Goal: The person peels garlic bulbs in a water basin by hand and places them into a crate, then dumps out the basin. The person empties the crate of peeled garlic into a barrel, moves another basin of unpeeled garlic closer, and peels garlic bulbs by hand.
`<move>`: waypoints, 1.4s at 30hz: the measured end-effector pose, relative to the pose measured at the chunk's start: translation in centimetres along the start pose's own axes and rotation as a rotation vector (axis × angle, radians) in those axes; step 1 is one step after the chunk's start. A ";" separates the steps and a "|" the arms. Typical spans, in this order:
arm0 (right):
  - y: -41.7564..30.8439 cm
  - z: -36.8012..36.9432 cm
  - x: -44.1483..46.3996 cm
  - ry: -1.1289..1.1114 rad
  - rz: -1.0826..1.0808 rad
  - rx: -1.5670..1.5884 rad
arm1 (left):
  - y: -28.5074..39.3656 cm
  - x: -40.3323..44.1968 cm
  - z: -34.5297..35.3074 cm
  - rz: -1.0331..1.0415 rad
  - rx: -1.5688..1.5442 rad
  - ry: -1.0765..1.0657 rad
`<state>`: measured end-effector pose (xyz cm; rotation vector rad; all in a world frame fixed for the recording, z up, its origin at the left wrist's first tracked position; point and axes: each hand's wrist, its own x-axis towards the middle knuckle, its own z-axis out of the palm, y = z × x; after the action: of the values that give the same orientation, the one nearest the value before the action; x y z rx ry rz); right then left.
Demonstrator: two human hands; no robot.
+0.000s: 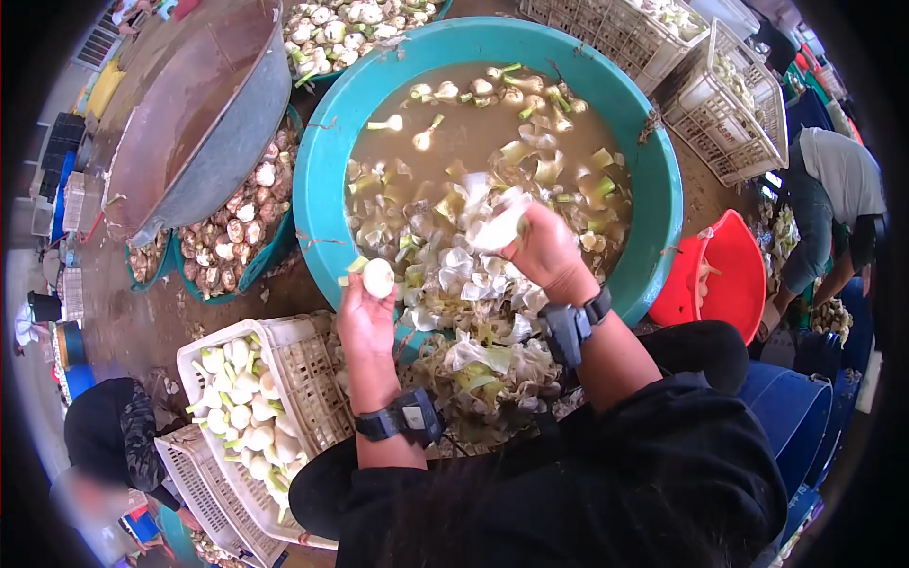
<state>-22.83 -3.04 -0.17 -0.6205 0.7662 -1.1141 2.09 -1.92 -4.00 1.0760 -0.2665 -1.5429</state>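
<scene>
My left hand point(365, 327) is closed around a peeled white garlic bulb point(379, 278) with a short green stem, near the front left rim of a big teal tub point(319, 180). Over the tub, my right hand point(551, 248) has its fingers closed on white garlic skin point(499, 225), partly blurred. Murky water point(398, 149) fills the tub, with several unpeeled bulbs point(530, 95) floating at the far side. Loose skins point(464, 275) cover the near half and pile up point(483, 364) over the front rim toward me.
A white crate point(308, 364) of peeled garlic point(241, 407) stands at my left. Right of the tub sits a red basin point(734, 265). Crates point(724, 128), a tilted metal pan point(218, 123) and a tub of muddy bulbs point(237, 232) surround the tub. Other people point(833, 180) work on both sides.
</scene>
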 end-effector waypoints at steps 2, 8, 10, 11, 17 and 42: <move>1.2 0.3 0.3 -0.218 -0.043 -0.703 | 0.6 -0.4 0.2 0.066 0.216 -0.089; 5.4 3.6 2.7 -0.291 0.246 -0.244 | 0.4 -2.1 2.5 0.142 0.457 -0.314; 5.6 4.2 2.3 -0.232 0.070 -0.264 | 0.3 -2.3 2.4 0.120 0.405 -0.251; 5.2 4.3 1.7 -0.235 0.070 -0.259 | 0.3 -2.4 2.3 0.099 0.346 -0.188; 6.2 0.5 -1.5 -0.301 0.083 -1.746 | 0.6 -1.8 2.0 0.185 0.314 0.178; 5.9 -0.1 0.6 0.096 0.132 -0.053 | -1.4 0.5 3.3 0.001 0.089 0.228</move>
<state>-19.54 -1.71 -4.90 -0.5556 0.9092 -1.0099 -1.23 -3.25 -3.35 1.3100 -0.1805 -1.4035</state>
